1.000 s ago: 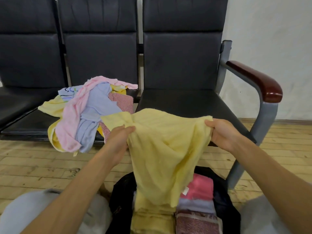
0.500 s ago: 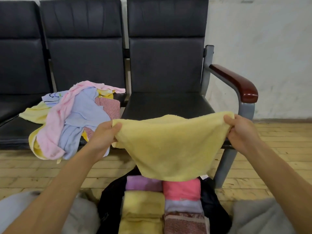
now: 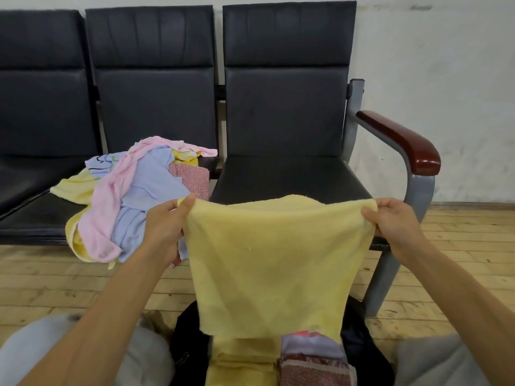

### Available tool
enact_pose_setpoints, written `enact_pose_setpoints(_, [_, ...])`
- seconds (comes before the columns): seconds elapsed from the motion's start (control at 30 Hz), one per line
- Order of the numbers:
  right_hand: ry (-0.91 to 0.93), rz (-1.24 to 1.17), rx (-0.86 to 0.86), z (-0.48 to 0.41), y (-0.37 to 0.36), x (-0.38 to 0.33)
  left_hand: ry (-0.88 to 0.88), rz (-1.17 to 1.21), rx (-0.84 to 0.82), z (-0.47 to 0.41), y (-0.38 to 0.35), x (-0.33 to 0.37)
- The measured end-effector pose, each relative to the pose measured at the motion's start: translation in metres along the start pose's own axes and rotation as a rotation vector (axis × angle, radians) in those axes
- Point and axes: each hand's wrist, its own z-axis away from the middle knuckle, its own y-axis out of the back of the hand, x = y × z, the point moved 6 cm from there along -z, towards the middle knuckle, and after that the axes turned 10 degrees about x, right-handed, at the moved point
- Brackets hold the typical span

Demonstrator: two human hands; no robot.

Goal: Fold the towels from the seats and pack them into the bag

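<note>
A row of black padded seats (image 3: 281,176) stands against the pale wall (image 3: 434,79). On the middle seat lies a loose heap of pink, blue and yellow towels (image 3: 131,199), spilling over its front edge. Before the right seat, the left hand (image 3: 164,229) and right hand (image 3: 395,221) hold a square yellow terry towel (image 3: 273,263) spread between them. It hangs over the open black bag (image 3: 359,346) on the wooden plank floor (image 3: 55,280); folded towels (image 3: 315,363) sit inside the bag.
</note>
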Motion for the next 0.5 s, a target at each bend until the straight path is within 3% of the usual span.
enact_pose_setpoints(0.07, [-0.018,-0.008,0.009,0.001,-0.001,0.001,-0.009,-0.003,0.03,-0.002,0.003,0.001])
enact_pose_setpoints(0.23, [0.04,-0.032,-0.102,0.004,-0.005,-0.005,-0.24,-0.149,0.12,0.004,0.004,0.018])
enact_pose_setpoints(0.4, [0.08,0.009,-0.081,0.006,-0.001,-0.009,-0.159,-0.157,-0.097,0.006,-0.002,0.015])
enact_pose_setpoints(0.5, [0.176,0.157,0.039,0.003,0.007,-0.01,-0.279,-0.39,-0.298,0.008,-0.012,0.013])
